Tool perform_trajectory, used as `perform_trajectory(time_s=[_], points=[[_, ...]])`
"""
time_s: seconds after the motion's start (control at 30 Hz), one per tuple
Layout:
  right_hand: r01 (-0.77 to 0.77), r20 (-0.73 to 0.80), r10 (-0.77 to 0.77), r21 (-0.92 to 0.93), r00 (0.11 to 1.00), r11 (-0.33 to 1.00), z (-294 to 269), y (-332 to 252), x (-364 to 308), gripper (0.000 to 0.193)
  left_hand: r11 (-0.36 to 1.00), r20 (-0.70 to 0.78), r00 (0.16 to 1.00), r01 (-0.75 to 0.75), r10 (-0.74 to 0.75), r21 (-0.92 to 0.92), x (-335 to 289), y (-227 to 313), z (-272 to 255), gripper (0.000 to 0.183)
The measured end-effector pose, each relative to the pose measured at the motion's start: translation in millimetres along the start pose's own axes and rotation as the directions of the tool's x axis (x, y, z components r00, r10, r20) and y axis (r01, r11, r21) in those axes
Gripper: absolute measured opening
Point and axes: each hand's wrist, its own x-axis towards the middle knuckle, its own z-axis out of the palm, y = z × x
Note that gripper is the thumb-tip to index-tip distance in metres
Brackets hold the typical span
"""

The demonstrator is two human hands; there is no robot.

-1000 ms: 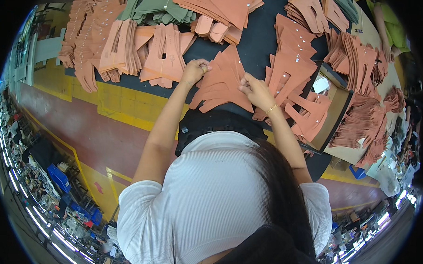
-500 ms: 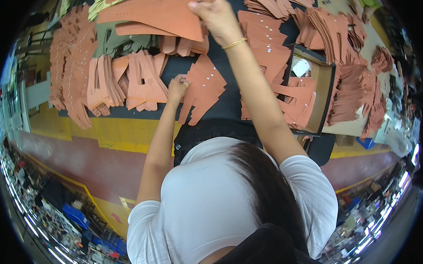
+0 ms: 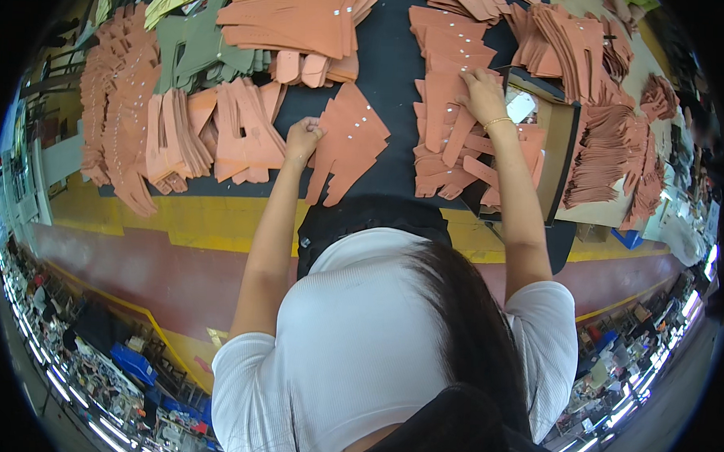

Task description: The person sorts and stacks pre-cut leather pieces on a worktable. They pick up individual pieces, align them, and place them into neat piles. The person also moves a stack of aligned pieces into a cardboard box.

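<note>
A small fanned stack of orange cut pieces (image 3: 353,142), shaped like shoe-upper parts with small white stickers, lies on the dark table in front of me. My left hand (image 3: 304,138) is closed on its left edge, thumb and fingers pinching it. To the right, my right hand (image 3: 486,99) rests on a long overlapping row of orange cut pieces (image 3: 448,50). Its fingers are apart over the strap-like ends, and whether they grip a piece is hard to see. A larger pile of orange pieces (image 3: 293,20) lies at the far left.
An open box (image 3: 567,165) with orange pieces and a white card (image 3: 522,106) stands beside my right forearm. Green pieces (image 3: 205,45) and bundled orange pieces (image 3: 178,136) lie at left. More bundles (image 3: 604,155) cover the right side.
My right hand has let go of a large orange piece at the far pile and moved right and nearer, onto the row. That piece now lies on the pile. My left hand stays put.
</note>
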Motion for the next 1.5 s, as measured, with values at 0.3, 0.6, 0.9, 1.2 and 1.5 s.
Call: perform_trajectory(time_s=[0.3,0.6,0.9,1.2,1.5], points=[[0.04,-0.05,-0.052,-0.215,0.997,0.976,-10,-16,1,0.047,0.997,-0.009,1.0,0.009,-0.01,-0.072,-4,-2,2,0.019],[0.27,0.294,-0.465,0.518,0.835,0.812,-109,-62,-25,0.018,0.997,0.042,0.996,0.076,-0.075,-0.024,4,3,8,0.023],[-0.146,0.368,-0.201,0.727,0.908,0.671,41,-136,33,0.027,0.937,0.031,0.986,0.167,-0.166,-0.306,-13,1,13,0.022],[-0.465,0.583,-0.19,0.771,0.79,0.436,99,-127,59,0.031,0.998,-0.101,0.993,-0.052,0.056,0.046,-23,-4,17,0.035],[-0.111,0.299,-0.368,0.884,0.88,0.453,56,-144,9,0.014,0.977,0.057,0.997,0.055,-0.044,-0.204,-35,15,14,0.032]])
